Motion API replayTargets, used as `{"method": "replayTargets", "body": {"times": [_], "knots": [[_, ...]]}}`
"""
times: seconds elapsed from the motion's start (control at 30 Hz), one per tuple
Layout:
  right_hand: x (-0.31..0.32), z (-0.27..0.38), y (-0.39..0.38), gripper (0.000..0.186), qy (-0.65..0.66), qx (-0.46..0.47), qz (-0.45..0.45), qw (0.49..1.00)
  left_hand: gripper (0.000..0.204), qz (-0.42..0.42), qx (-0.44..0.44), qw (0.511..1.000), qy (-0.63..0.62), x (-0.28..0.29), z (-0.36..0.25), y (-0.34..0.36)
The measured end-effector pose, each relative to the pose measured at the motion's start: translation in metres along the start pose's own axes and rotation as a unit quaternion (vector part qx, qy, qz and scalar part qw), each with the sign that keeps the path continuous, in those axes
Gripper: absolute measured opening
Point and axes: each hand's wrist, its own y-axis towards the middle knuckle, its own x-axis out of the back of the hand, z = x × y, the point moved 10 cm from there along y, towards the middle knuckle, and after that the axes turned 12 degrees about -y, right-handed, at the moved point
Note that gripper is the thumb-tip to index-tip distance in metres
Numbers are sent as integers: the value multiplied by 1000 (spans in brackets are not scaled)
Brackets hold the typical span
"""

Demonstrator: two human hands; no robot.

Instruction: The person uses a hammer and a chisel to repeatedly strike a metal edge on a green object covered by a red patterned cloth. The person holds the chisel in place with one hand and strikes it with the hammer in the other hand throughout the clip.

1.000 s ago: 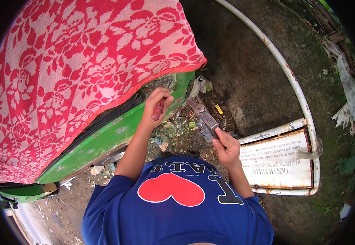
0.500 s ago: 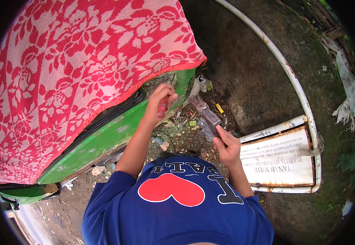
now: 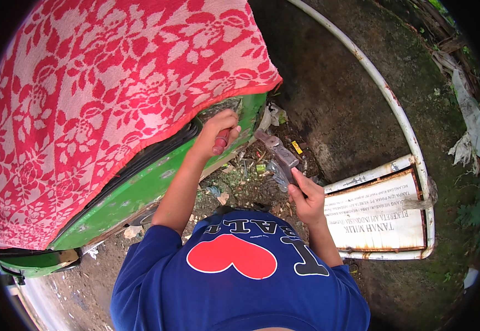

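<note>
My left hand (image 3: 211,131) is closed around a red-handled tool (image 3: 220,142) at the edge of a green car-like body panel (image 3: 255,113). The tool's working end is hidden behind my fingers and the panel. A hammer (image 3: 276,148) with a worn metal head is gripped in my right hand (image 3: 309,199), its head pointing up and left, apart from the panel. Over the green body lies a red and pink floral towel (image 3: 140,83), whose hem hangs just above my left hand.
A rusty white pipe frame (image 3: 383,88) curves along the right and carries a white sign board (image 3: 378,215). Litter and soil (image 3: 251,171) cover the ground between the panel and me. Torn plastic sheeting (image 3: 468,110) hangs at the far right.
My left hand has shifted slightly up with the red-handled tool. The hammer and my right hand stay nearly in place.
</note>
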Motion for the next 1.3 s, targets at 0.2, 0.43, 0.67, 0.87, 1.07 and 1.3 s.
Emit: {"method": "replayTargets", "body": {"times": [0.2,0.43,0.67,0.87,1.07,1.3], "knots": [[-17,44,1,47,-58,87,23,994,20,-14,-10,1000,-5,2,0,4],[-46,74,-6,48,-206,201,-3,958,22,19,-26,999,5,1,-1,8],[-42,97,-11,55,-181,238,-91,950,24,26,-47,999,-9,4,1,6],[-63,97,-13,53,-232,173,-43,956,23,21,-38,999,-27,6,1,7],[-65,81,-2,54,-329,69,-22,942,22,46,-63,997,-16,3,0,5],[-72,97,-15,50,-325,118,-48,937,25,30,-81,996,-8,-3,-1,0]]}}
